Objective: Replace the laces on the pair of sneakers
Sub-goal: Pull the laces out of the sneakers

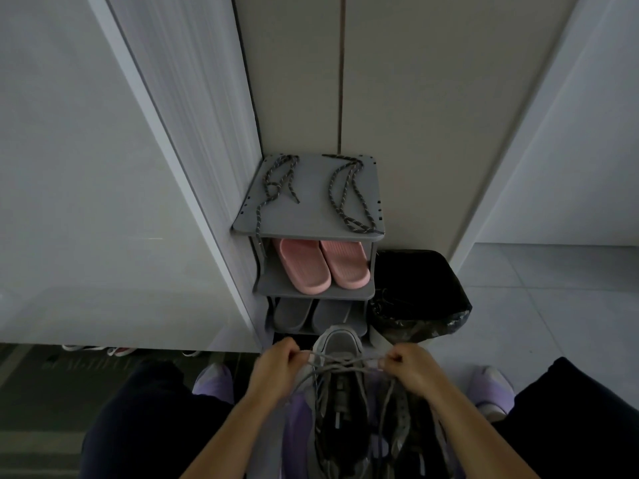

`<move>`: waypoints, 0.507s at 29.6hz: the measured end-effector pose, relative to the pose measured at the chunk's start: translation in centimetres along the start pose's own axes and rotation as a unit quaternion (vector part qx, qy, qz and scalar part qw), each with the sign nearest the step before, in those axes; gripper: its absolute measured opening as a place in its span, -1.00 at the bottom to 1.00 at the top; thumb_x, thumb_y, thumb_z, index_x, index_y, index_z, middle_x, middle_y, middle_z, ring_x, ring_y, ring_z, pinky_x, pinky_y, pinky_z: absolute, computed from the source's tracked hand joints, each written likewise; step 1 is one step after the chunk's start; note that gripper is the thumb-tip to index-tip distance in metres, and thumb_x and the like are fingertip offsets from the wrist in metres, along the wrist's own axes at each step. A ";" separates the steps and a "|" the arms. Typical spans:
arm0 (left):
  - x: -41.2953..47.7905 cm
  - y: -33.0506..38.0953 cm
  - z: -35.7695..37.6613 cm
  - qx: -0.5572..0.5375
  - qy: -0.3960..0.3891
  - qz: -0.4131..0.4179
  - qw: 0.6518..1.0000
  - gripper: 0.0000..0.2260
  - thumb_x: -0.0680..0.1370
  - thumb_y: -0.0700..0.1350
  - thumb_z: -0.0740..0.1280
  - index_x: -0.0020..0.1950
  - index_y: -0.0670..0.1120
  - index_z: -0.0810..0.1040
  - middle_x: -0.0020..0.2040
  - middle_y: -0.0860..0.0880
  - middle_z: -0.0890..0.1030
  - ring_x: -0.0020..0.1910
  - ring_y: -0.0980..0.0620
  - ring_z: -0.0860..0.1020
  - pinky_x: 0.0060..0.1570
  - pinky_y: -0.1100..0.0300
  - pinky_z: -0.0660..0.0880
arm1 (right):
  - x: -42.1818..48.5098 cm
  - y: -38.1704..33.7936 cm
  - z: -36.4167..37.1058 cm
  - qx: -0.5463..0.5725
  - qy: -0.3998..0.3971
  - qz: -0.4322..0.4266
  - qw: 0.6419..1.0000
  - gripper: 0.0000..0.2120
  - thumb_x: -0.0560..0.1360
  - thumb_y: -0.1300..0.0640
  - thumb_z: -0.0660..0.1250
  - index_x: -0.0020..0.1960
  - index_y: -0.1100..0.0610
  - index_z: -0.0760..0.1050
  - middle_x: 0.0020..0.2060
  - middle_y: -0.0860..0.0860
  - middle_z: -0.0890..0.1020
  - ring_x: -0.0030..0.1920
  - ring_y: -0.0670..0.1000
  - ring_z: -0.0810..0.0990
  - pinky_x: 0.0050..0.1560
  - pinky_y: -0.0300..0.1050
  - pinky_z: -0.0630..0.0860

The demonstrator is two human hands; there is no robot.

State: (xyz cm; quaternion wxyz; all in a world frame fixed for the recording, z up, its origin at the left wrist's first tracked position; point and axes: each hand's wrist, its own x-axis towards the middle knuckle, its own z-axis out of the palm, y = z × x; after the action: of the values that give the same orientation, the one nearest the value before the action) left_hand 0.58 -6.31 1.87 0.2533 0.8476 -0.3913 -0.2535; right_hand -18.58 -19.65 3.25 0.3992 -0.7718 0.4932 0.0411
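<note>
dark laces (267, 188) (355, 198) 2 | pink slippers (304, 267) (345, 264) 2 | grey slippers (292, 314) (330, 316) 2 | bin (415, 281) 1

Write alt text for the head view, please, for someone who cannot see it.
The left hand and right hand each pinch a grey lace over a grey sneaker; two dark laces lie atop a shoe rack holding pink slippers.

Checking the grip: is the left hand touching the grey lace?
Touching. The head view shows the left hand pinching one end of the grey lace.
</note>
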 end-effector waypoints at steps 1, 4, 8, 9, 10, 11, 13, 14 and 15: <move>-0.4 0.4 0.5 -0.034 -0.012 -0.006 0.999 -0.73 0.53 -0.04 0.29 -0.33 0.04 0.29 -0.37 0.08 0.40 -0.34 0.12 0.41 -0.34 0.29 0.27 | -0.1 -0.4 0.3 0.002 -0.006 -0.005 1.000 -0.77 0.50 -0.02 0.29 -0.28 0.05 0.39 -0.38 -0.07 0.45 -0.31 -0.07 0.46 -0.29 -0.19 0.37; -1.4 2.5 3.1 -0.135 -0.080 -0.038 0.987 -0.85 0.55 -0.06 0.28 0.02 -0.12 0.50 -0.08 -0.02 0.56 -0.03 0.03 0.54 -0.11 0.30 0.35 | -0.4 -1.8 2.0 0.004 -0.015 -0.029 0.999 -0.70 0.48 0.00 0.31 -0.34 0.06 0.29 -0.42 -0.08 0.37 -0.40 -0.14 0.34 -0.37 -0.22 0.23; -0.1 1.7 1.9 -0.133 -0.055 -0.055 0.988 -0.82 0.55 -0.12 0.26 -0.25 -0.09 0.46 -0.20 -0.16 0.53 -0.12 -0.08 0.51 -0.14 0.18 0.33 | -0.2 -0.7 1.0 0.017 0.011 -0.009 1.000 -0.66 0.49 -0.01 0.31 -0.38 0.09 0.30 -0.47 -0.06 0.35 -0.41 -0.08 0.35 -0.39 -0.21 0.21; 0.6 0.9 1.0 -0.143 -0.027 -0.068 0.987 -0.75 0.55 -0.14 0.26 -0.33 -0.05 0.37 -0.28 -0.14 0.47 -0.18 -0.12 0.48 -0.17 0.16 0.31 | -0.1 0.1 0.3 0.015 0.016 0.001 1.000 -0.66 0.48 0.00 0.32 -0.39 0.08 0.32 -0.47 -0.06 0.37 -0.39 -0.07 0.38 -0.39 -0.23 0.22; 0.8 0.3 0.2 -0.153 -0.007 -0.089 0.984 -0.71 0.55 -0.16 0.26 -0.36 -0.03 0.32 -0.35 -0.11 0.43 -0.21 -0.13 0.47 -0.19 0.15 0.30 | -0.1 0.7 -0.3 0.022 0.019 0.011 1.000 -0.67 0.48 0.02 0.33 -0.41 0.07 0.34 -0.47 -0.05 0.39 -0.38 -0.07 0.40 -0.39 -0.24 0.24; 0.8 -0.2 -0.1 -0.154 0.013 -0.093 0.983 -0.70 0.55 -0.16 0.26 -0.37 -0.03 0.31 -0.38 -0.07 0.41 -0.22 -0.11 0.46 -0.21 0.15 0.29 | -0.1 1.1 -0.6 0.036 0.016 0.016 0.999 -0.66 0.48 0.04 0.34 -0.42 0.06 0.34 -0.47 -0.05 0.39 -0.40 -0.09 0.38 -0.38 -0.24 0.25; 0.3 0.5 0.2 -0.153 0.010 -0.096 0.984 -0.70 0.55 -0.13 0.26 -0.37 -0.03 0.30 -0.38 -0.02 0.40 -0.21 -0.04 0.44 -0.26 0.16 0.25 | -0.2 1.0 -0.3 0.035 0.000 0.014 0.999 -0.63 0.48 0.04 0.33 -0.43 0.05 0.28 -0.46 -0.05 0.35 -0.44 -0.12 0.31 -0.36 -0.20 0.24; 0.0 1.2 0.9 -0.158 -0.009 -0.095 0.983 -0.71 0.56 -0.11 0.25 -0.35 -0.02 0.31 -0.35 -0.01 0.41 -0.21 -0.02 0.44 -0.26 0.18 0.23 | -0.3 0.6 0.1 0.024 -0.004 0.009 1.000 -0.65 0.47 0.02 0.33 -0.40 0.06 0.29 -0.44 -0.05 0.35 -0.43 -0.13 0.30 -0.35 -0.20 0.24; -0.4 2.0 1.7 -0.159 -0.033 -0.087 0.983 -0.75 0.57 -0.09 0.24 -0.31 -0.04 0.34 -0.30 -0.01 0.44 -0.21 0.00 0.44 -0.24 0.21 0.24 | -0.2 0.1 0.5 0.014 -0.002 -0.001 1.000 -0.70 0.47 -0.01 0.34 -0.35 0.07 0.34 -0.41 -0.06 0.39 -0.42 -0.15 0.32 -0.35 -0.23 0.26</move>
State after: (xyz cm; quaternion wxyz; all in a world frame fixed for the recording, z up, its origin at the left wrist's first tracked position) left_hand -1.79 -7.56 1.95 0.3489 0.8183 -0.2790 -0.3616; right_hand -18.63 -19.15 2.94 0.4115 -0.7662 0.4922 0.0354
